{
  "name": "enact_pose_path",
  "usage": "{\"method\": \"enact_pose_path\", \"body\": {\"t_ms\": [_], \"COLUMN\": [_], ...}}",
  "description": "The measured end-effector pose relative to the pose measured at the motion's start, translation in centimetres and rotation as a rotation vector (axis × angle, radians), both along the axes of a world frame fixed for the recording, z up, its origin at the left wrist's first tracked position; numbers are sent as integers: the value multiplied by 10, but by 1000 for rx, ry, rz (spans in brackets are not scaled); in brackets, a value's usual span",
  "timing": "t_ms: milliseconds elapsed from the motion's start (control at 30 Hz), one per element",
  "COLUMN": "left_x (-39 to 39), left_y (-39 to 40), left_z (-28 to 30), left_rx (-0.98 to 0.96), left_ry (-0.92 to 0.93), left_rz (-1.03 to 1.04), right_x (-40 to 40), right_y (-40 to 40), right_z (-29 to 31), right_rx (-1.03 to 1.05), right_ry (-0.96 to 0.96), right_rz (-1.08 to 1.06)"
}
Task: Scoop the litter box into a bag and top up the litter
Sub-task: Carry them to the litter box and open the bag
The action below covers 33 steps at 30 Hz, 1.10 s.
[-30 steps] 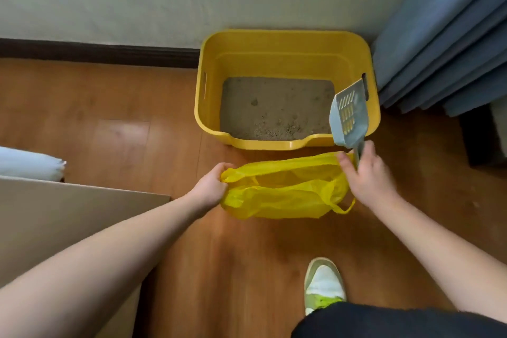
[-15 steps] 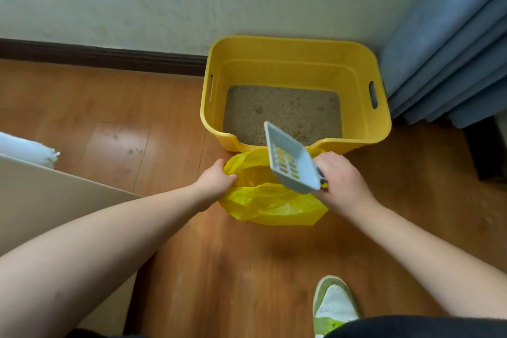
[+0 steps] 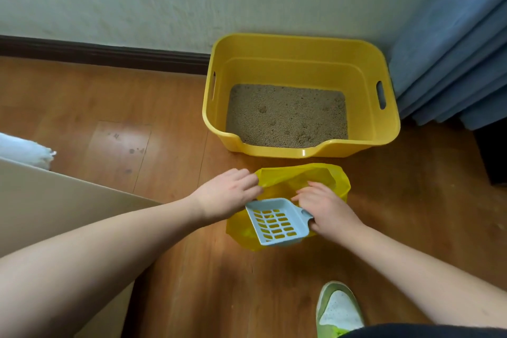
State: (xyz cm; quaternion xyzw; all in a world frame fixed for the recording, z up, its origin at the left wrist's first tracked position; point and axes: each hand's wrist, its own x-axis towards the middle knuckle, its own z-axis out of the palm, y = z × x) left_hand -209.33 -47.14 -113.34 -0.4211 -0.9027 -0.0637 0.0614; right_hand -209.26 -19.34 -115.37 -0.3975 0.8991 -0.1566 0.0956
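Note:
A yellow litter box (image 3: pixel 386 129) stands on the wooden floor against the wall, holding grey-brown litter (image 3: pixel 285 115) with a few clumps. In front of it lies a yellow plastic bag (image 3: pixel 340 181), its mouth spread open. My left hand (image 3: pixel 227 195) pinches the bag's left rim. My right hand (image 3: pixel 329 208) grips the handle of a pale blue slotted scoop (image 3: pixel 274 222), whose empty blade points left over the bag, while its fingers also press on the bag's near edge.
Blue curtains (image 3: pixel 452 63) hang at the right beside the box. A beige board or box edge (image 3: pixel 55 200) fills the left foreground, with a white object (image 3: pixel 24 151) behind it. My green-and-white shoe (image 3: pixel 338 310) is on the floor below the bag.
The scoop swung from upright beside the litter box down and left over the bag. The bag's mouth has been pulled wider, and the view has moved closer.

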Motion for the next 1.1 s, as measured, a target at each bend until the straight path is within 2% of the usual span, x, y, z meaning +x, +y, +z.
{"method": "enact_pose_path", "body": {"t_ms": [133, 233, 333, 400, 467, 533, 633, 900, 1100], "left_x": [4, 4, 0, -3, -9, -15, -25, -36, -47], "left_y": [3, 6, 12, 17, 19, 12, 0, 6, 7], "left_z": [-9, -20, -22, -26, -24, -27, -30, -35, -42], "left_rx": [-204, -406, -578, -606, -603, -582, -665, -757, -791], "left_ry": [-35, -139, -261, -496, -602, -588, -587, -442, -416], "left_rz": [-232, -265, -84, 84, 225, 278, 286, 148, 24], "right_x": [1, 1, 0, -3, -9, -14, -21, -32, -41], "right_y": [13, 17, 19, 20, 23, 27, 26, 6, -4], "right_z": [-12, -20, -24, -25, -30, -37, -33, -23, -20], "right_rx": [-37, -27, 18, 75, 149, 232, 322, 651, 746], "right_ry": [41, 10, -1, -8, -26, -61, -150, -214, -261], "right_rz": [23, -1, -22, -37, -54, -91, -148, -158, -315]}}
